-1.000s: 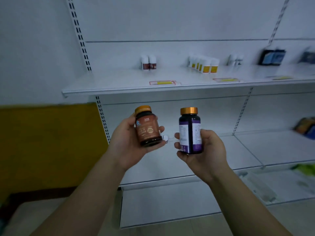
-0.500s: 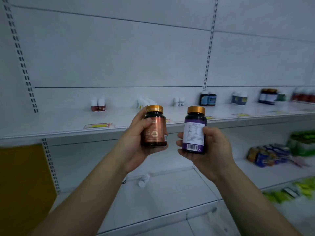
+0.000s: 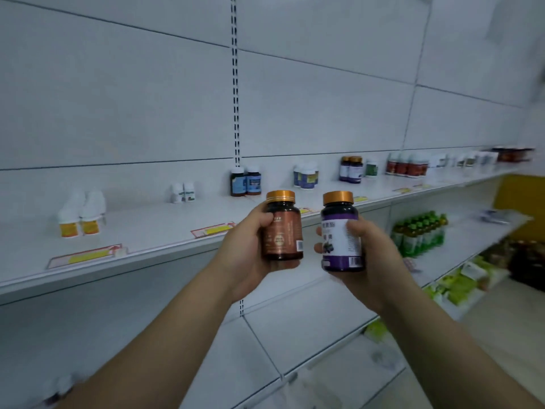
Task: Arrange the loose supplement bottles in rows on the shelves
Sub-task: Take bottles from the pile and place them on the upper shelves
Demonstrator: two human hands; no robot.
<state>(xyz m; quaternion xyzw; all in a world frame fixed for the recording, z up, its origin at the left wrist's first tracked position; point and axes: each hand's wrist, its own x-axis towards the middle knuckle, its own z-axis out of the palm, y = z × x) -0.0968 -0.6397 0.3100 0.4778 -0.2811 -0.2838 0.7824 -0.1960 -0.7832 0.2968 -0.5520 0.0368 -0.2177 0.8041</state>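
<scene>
Gripping a brown-labelled dark bottle with a gold cap (image 3: 282,228) upright, the left hand (image 3: 250,246) curls round it. Just right of it, the right hand (image 3: 368,255) clasps a purple-labelled dark bottle with a gold cap (image 3: 341,231), both held before the white metal shelf (image 3: 147,231).

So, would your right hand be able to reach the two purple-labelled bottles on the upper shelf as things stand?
Probably yes: nothing stands in front of the purple-labelled pair on the shelf. But the right hand grips a purple bottle, so it could not grasp them.
</scene>
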